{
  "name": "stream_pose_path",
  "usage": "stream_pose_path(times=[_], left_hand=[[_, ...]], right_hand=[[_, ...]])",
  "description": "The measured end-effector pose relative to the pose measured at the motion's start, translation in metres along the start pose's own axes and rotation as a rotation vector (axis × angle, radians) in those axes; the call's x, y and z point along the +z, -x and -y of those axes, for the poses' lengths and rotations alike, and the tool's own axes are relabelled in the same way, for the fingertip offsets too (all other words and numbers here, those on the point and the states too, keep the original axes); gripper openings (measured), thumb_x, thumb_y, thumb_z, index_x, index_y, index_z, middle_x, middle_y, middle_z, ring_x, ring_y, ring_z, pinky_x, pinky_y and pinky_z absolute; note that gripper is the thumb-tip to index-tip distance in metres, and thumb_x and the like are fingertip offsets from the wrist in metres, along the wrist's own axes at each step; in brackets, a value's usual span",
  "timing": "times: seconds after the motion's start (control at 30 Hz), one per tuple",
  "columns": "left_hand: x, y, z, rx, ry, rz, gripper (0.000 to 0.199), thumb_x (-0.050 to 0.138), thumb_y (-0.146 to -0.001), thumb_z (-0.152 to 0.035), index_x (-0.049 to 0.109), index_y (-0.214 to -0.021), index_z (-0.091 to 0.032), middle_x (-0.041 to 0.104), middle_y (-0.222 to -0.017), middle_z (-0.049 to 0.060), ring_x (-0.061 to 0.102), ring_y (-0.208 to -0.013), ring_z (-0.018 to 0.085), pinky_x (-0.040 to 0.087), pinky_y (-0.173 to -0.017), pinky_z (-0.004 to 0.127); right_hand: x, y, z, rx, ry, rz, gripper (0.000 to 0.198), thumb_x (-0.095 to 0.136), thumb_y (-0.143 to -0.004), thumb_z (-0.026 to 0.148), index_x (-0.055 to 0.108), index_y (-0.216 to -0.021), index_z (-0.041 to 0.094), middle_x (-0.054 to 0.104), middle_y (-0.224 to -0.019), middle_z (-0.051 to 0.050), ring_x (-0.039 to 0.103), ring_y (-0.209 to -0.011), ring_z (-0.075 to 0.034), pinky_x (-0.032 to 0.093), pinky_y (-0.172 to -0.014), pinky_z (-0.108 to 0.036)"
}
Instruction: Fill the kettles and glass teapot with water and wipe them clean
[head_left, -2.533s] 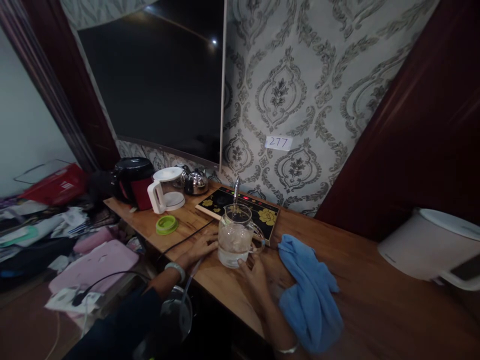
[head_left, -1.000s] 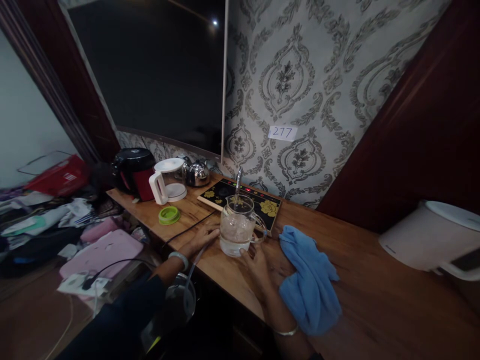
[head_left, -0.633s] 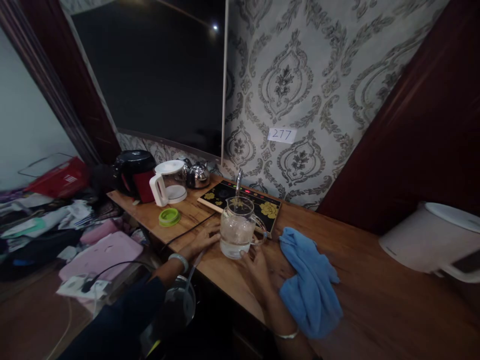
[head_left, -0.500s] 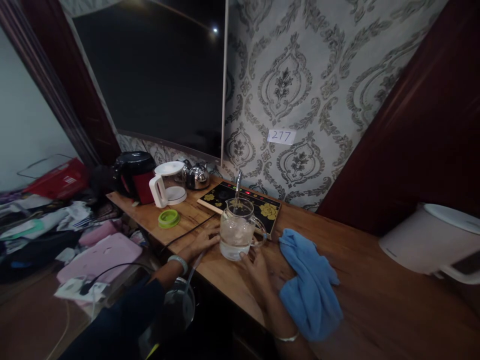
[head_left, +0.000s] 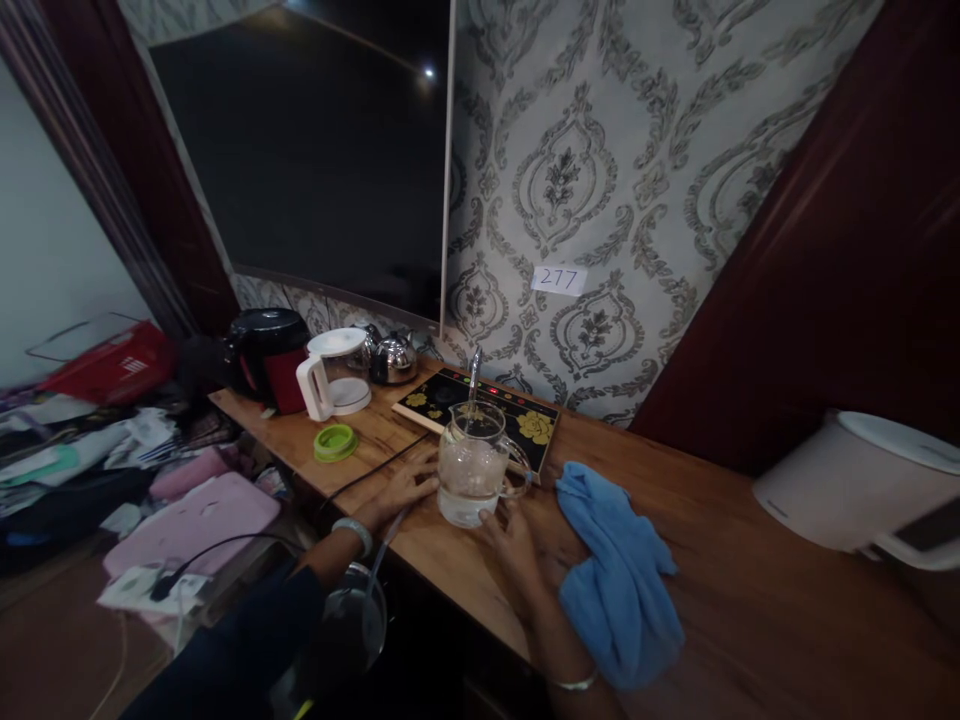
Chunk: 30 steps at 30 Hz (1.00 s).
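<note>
Moved: view only | 2 hands [head_left: 409, 487] [head_left: 517, 545] cupped at 1 glass jug [head_left: 471, 468], grip unclear | 1 blue cloth [head_left: 622, 580]

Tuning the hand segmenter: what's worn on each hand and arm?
Left hand: no glove; wide pale bangle at the wrist; dark blue sleeve ending on the forearm. Right hand: no glove; thin shiny bangle; no sleeve in view.

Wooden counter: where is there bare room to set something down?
The widest bare wood lies between the blue cloth and the pale jug at right; a smaller patch borders the green lid and flowered panel. It's crowded around the glass pitcher, between the left hand and right hand.
</note>
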<state>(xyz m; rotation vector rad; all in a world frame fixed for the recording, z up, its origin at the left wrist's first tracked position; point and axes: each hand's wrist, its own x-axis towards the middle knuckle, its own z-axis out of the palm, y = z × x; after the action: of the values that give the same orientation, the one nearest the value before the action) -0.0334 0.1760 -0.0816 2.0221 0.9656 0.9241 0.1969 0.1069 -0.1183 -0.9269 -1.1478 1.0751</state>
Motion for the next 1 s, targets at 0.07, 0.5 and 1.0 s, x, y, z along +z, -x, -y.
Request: stream_pose_path(times=[0.07, 0.5, 1.0], left_hand=[[0.0000, 0.0006, -0.0012, 0.001, 0.013, -0.003, 0.056, 0.058, -0.084, -0.065, 0.074, -0.115, -0.022, 0.059, -0.142, 0.012, 0.046, -0.136, 0.033, 0.030, -0.118, 0.050], [-0.0010, 0.0008, -0.0078, -0.001, 0.030, 0.004, 0.053, 0.061, -0.084, -0.060, 0.074, -0.117, -0.021, 0.067, -0.131, 0.012, 0.056, -0.127, 0.032, 0.036, -0.114, 0.049], [-0.0006, 0.0004, -0.0033, 0.009, 0.032, -0.025, 0.051, 0.064, -0.083, -0.058, 0.076, -0.111, -0.018, 0.073, -0.121, 0.013, 0.062, -0.118, 0.031, 0.042, -0.109, 0.046]], right_hand=[[-0.0008, -0.0006, -0.0010, 0.009, 0.000, 0.005, 0.072, 0.073, -0.076, 0.045, 0.051, -0.140, 0.021, 0.065, -0.132, -0.012, 0.066, -0.115, -0.028, 0.054, -0.097, -0.044], [-0.0005, -0.0011, -0.0068, -0.009, -0.027, -0.004, 0.064, 0.075, -0.075, 0.043, 0.057, -0.132, 0.022, 0.068, -0.127, -0.013, 0.068, -0.112, -0.029, 0.055, -0.094, -0.044], [-0.0006, 0.0001, -0.0055, 0.001, -0.009, -0.004, 0.069, 0.075, -0.075, 0.046, 0.055, -0.136, 0.020, 0.068, -0.127, -0.014, 0.067, -0.114, -0.030, 0.053, -0.096, -0.046]])
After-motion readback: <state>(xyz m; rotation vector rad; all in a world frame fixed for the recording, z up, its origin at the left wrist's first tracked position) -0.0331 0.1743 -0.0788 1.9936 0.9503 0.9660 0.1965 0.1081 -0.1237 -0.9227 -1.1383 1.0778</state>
